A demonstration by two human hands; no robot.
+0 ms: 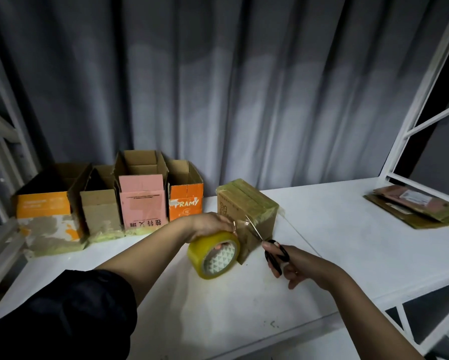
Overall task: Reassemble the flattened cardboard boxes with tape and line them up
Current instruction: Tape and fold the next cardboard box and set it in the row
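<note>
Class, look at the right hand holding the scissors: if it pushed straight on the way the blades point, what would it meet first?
The right hand aims the scissors up and left at the taped brown box. The blades seem already at the tape strip on its near side, so it would meet that box first, though depth is uncertain.

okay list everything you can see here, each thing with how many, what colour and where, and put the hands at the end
open boxes: four, orange, brown, pink, orange, in a row at the table's back left
taped box: one, brown, mid table, by the roll
tape roll: one, yellowish clear, beside the taped box
scissors: one, black handles, blades at the tape
flattened boxes: a stack, brown and pink, far right
table: one, white
curtain: grey, behind
left hand: grips the roll
right hand: holds the scissors
</note>
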